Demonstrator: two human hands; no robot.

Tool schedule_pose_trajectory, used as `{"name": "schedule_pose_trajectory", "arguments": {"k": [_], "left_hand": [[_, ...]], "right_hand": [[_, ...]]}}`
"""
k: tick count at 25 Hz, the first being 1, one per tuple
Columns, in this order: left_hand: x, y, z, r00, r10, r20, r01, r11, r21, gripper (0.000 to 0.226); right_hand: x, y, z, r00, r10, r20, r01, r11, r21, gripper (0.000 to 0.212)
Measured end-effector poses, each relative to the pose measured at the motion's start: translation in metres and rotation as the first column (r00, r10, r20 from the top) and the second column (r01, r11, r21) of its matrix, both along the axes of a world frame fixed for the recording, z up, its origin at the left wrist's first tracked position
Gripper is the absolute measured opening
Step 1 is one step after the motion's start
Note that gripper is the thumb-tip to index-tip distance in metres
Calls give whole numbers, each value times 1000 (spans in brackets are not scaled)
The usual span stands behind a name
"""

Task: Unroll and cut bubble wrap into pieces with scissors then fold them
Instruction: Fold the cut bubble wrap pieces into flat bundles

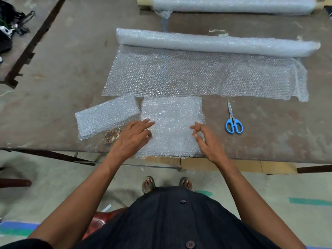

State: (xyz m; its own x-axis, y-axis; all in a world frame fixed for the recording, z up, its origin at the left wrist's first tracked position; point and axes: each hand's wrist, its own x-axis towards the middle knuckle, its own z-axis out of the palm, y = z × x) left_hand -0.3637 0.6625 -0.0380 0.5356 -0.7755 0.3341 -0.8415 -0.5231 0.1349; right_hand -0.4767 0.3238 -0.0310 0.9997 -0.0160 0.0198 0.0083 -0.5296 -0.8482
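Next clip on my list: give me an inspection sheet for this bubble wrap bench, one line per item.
Surface: worn brown metal-topped table, rust patch near its front edge.
Job's things: partly unrolled clear bubble wrap roll with its sheet spread toward the person; folded bubble wrap piece at left; cut bubble wrap piece in front, overhanging the table edge; blue-handled scissors lying closed at right.
Clutter: second bubble wrap roll at the far edge.
Grippers: left hand flat on the cut piece; right hand over it with fingers loosely curled, grip unclear.
Cables: black straps or cords on the floor, far left.
Surroundings: concrete floor with green tape marks.
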Motion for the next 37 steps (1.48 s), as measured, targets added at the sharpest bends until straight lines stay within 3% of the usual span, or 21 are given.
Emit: {"name": "schedule_pose_trajectory", "arguments": {"k": [7,12,16,20,22,25,28,31,37], "left_hand": [[-6,10,-7,982,-95,-165,106,993,58,10],[-8,11,-11,979,-100,-177,117,989,88,11],[-12,4,2,970,32,-239,-15,997,71,37],[-10,-35,17,948,78,-308,-102,993,-63,45],[-9,-58,13,940,83,-331,-86,996,7,55],[-12,-67,-10,917,193,-348,-114,965,235,71],[-2,-55,-16,891,288,-351,-179,933,313,92],[20,-49,-6,910,272,-312,-159,926,343,106],[44,-45,2,858,308,-411,-193,935,298,79]], "right_hand": [[-11,0,-12,993,73,93,-57,984,-166,17],[-24,4,-25,987,78,144,-32,955,-295,12],[-28,5,-25,981,85,172,25,834,-551,18],[-6,30,-8,982,-45,183,141,823,-551,39],[12,51,-3,995,23,95,39,799,-600,49],[23,65,-17,994,76,-72,-105,773,-626,59],[25,55,-19,998,-44,-54,2,793,-609,50],[35,42,-12,997,-71,2,54,736,-675,45],[58,32,8,991,-79,-109,-11,758,-652,23]]}}
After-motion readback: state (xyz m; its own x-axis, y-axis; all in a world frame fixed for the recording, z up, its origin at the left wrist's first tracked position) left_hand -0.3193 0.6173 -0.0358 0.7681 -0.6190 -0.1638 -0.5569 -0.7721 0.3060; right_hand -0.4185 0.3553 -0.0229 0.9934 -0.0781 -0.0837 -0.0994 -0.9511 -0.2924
